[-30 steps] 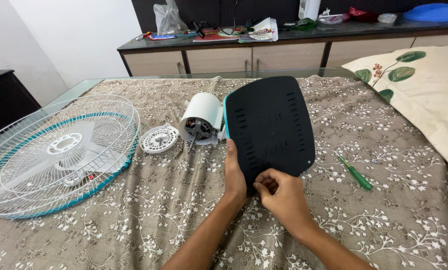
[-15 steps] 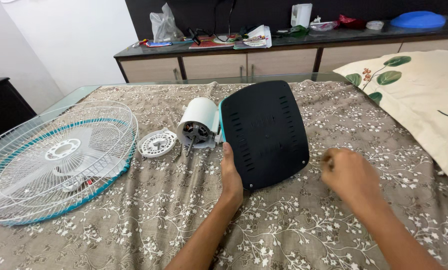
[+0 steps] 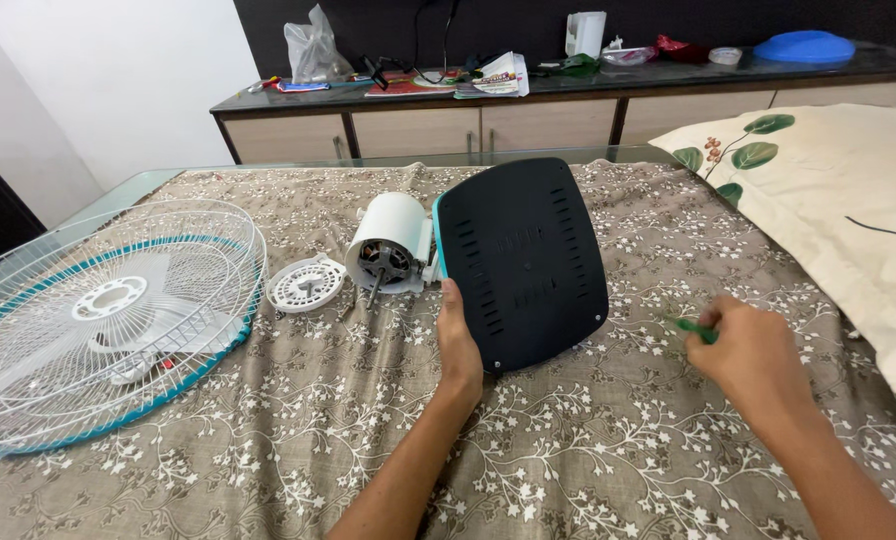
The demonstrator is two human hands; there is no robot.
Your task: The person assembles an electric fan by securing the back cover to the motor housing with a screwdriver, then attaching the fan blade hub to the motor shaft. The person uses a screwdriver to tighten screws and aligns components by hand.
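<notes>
Nearest of all, the person's two forearms are coming up from the near edge of the bench (image 3: 608, 470), which is lying under a brown cloth printed with white flowers. The right hand (image 3: 753, 352) is sitting out to the right, its fingers curling closed over the near end of a green screwdriver (image 3: 696, 327), of which only a short green length is showing past the knuckles; the tool's long axis is running from near-right toward far-left, pointing roughly at the base. The left hand (image 3: 459, 345) is resting to the left of that, its fingers closing on the near-left edge of the black fan base (image 3: 521, 262) and holding it tilted up with its slotted underside facing the camera. So the base is lying just left of and a little beyond the right hand, with a strip of bare cloth between them, and the left hand is the one already touching it; the right is the nearer to the screwdriver. Just beyond the left hand, the white motor housing (image 3: 389, 242) is lying on its side, touching the base's far-left edge, its shaft pointing toward the near side. Left of it a small white round cover (image 3: 306, 283) is lying flat, and farther left the white wire fan guard (image 3: 103, 310) with its teal rim is resting. A leaf-printed pillow (image 3: 818, 190) is lying far right, and a cluttered sideboard (image 3: 568, 95) is standing beyond.
</notes>
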